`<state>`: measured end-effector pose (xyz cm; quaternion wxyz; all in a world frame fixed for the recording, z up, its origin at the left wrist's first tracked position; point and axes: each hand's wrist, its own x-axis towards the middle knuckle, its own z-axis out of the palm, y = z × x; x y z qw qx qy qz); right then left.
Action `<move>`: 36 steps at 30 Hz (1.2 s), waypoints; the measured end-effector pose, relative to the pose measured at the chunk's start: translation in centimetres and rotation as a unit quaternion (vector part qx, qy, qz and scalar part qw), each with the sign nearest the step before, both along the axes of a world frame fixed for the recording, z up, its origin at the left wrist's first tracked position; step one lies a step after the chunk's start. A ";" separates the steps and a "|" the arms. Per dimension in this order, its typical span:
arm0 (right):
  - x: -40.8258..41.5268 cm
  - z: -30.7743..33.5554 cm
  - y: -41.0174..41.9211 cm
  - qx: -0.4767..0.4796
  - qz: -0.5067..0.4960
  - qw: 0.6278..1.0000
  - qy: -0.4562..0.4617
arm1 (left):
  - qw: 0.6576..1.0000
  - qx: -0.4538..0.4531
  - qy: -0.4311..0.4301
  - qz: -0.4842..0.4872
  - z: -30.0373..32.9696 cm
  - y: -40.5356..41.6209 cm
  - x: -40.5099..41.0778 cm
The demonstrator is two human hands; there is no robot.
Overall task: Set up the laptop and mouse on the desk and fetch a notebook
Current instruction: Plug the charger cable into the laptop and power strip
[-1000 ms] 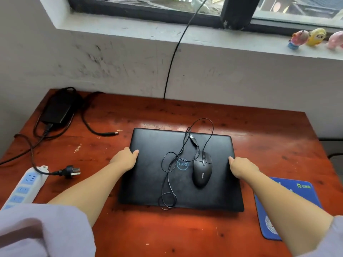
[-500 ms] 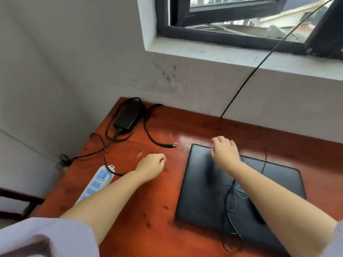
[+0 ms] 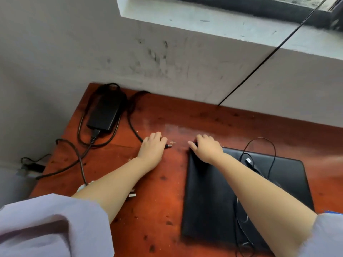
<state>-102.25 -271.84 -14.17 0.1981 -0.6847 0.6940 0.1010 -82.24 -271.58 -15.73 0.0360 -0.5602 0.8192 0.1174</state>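
L hand is down over the charger lead, fingers curled at the plug end, barrel tip poking out past the knuckles; looks like a pinch on it, tho the fingertips are hidden. R hand sits on the far-left corner of the closed laptop, fingers bent over the edge, gripping or just steadying, can't tell which.

Risks imo: the mouse cable lies looped loose on the lid w/ its USB plug free, the mouse itself hidden under the R forearm. Lift or swing the lid w/o clearing that and the lot slides off. Also the lead runs back to the power brick, whose cords are tangled near the desk's edge; a hard tug could drag the brick along. Port side of the laptop isn't visible, so the plug may need fumbling.

Desk is reddish wood, scuffed, specks of debris on it, glossy patch by the wall. Grey scuffed wall behind, windowsill above, a black wire running down from it. No notebook in sight
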 end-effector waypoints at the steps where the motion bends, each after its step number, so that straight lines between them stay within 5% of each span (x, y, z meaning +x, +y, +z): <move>1: 0.0 -0.2 -0.4 0.004 -0.004 1.000 -0.002 | 1.000 -0.002 0.002 -0.007 -0.2 -0.1 0.1; 10: -1.5 -0.4 -1.2 -0.020 0.010 0.998 -0.054 | 0.987 0.031 0.133 -0.089 0.4 0.7 -1.1; 23: -3.8 3.1 -1.7 -0.081 -0.057 0.983 -0.152 | 0.955 0.007 0.286 -0.084 5.3 -0.6 -2.6; 36: -4.8 5.1 -2.0 -0.112 -0.075 0.970 -0.201 | 0.949 0.015 0.300 -0.090 7.4 -0.5 -4.5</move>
